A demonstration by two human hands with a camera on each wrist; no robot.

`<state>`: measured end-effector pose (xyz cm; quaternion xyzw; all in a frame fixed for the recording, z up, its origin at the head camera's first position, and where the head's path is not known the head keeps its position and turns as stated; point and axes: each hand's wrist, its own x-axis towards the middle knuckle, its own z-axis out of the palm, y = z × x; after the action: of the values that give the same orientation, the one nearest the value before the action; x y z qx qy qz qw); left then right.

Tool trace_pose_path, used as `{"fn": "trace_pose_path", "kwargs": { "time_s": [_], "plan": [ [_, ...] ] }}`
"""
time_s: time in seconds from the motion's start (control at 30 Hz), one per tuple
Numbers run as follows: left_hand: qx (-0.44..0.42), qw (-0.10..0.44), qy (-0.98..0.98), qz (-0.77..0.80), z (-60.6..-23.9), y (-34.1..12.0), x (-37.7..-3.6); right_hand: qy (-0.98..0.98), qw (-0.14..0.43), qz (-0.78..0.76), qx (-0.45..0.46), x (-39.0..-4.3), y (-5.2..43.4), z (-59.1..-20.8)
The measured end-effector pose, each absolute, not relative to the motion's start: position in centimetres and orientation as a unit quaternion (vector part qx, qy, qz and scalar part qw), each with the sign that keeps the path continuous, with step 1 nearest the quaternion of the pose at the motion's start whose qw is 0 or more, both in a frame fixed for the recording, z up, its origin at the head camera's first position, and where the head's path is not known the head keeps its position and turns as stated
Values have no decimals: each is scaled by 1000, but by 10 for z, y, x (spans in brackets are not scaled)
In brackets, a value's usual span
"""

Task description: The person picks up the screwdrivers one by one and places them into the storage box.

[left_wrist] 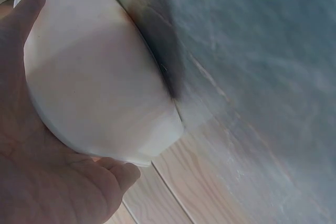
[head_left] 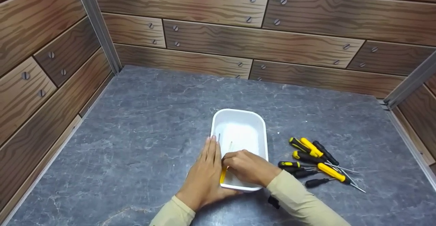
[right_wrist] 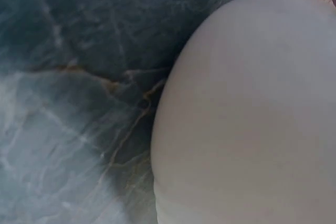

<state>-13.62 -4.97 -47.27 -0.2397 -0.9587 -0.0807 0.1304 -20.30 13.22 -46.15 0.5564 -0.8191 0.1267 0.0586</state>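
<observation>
A white plastic tray (head_left: 240, 111) sits on the grey marbled table. My left hand (head_left: 202, 175) lies along its left wall with fingers straight; the thumb reaches across the near end. In the left wrist view, that hand (left_wrist: 58, 182) spans the outside of the tray (left_wrist: 105, 72). Inside the tray, my right hand (head_left: 247, 166) curls its fingers at a screwdriver with a yellow handle (head_left: 223, 175), largely covered by the fingers. Two thin shafts show beyond the fingers, near the left wall. The right wrist view shows mostly a pale sleeve (right_wrist: 252, 119), with the hand hidden.
Right of the tray lies a loose pile of several screwdrivers, including a yellow-handled screwdriver (head_left: 331, 172) and a black-handled screwdriver (head_left: 316, 183). A small black object (head_left: 273, 202) shows beside the right sleeve. Wood-patterned walls (head_left: 211, 31) border the table (head_left: 143, 117).
</observation>
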Motion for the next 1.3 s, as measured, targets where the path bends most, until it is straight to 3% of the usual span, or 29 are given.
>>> {"fn": "trace_pose_path", "kwargs": {
  "time_s": [0.53, 1.07, 1.3],
  "plan": [
    [-246, 157, -953, -80, -473, -49, -137, -827, 75, 138, 540, -199, 133, -462],
    [-250, 168, -951, -62, -476, -49, -138, -850, 44, 154, 503, -196, 131, -462],
    [-248, 171, -950, -76, -477, -50, -138, -838, 70, 191, 507, -195, 140, -457]
  ]
}}
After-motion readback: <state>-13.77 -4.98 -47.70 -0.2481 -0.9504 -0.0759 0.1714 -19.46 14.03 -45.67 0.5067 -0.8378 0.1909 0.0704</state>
